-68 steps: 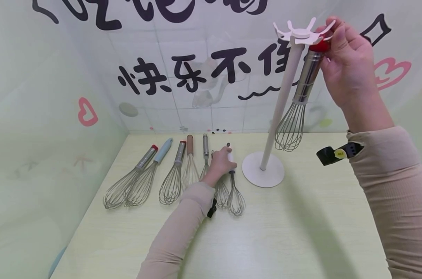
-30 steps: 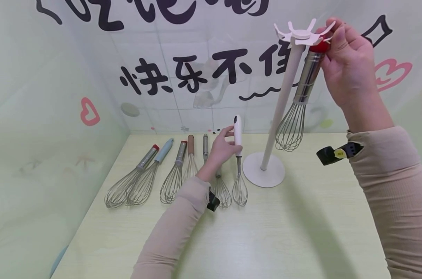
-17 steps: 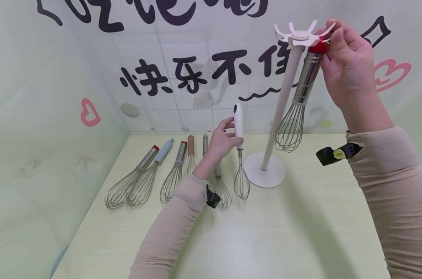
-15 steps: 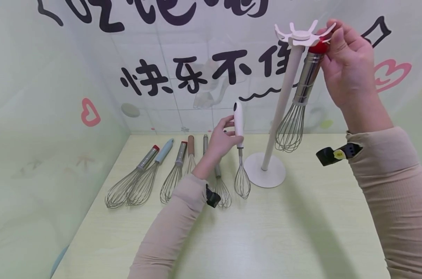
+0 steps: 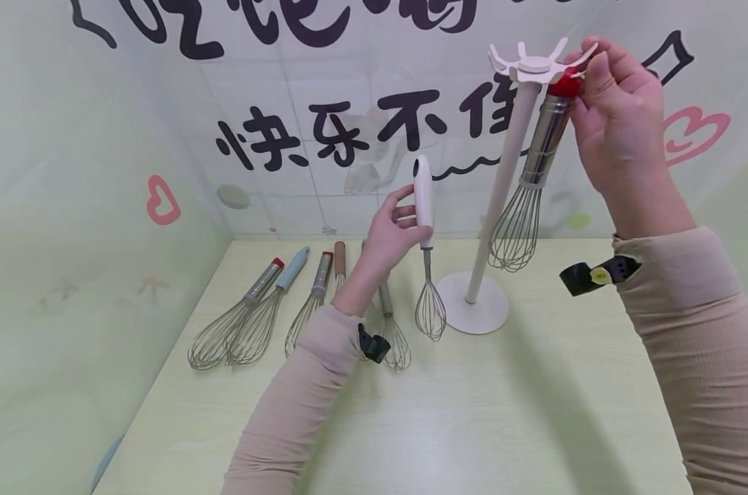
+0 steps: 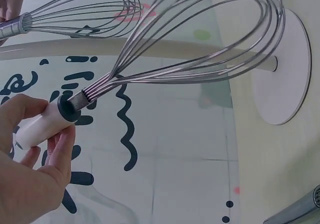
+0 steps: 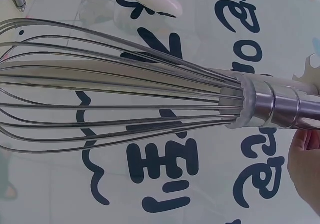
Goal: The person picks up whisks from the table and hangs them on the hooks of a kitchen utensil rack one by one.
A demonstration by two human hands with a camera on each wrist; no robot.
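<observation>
Perhaps a kitchen: tiled wall, whisks.

White-handled whisk upright in midair, wires down; red-capped steel whisk hanging at rack.

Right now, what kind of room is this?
Probably a mock kitchen corner: whisks lie on a pale table, a rack holds one, and a tiled wall carries painted lettering.
</observation>
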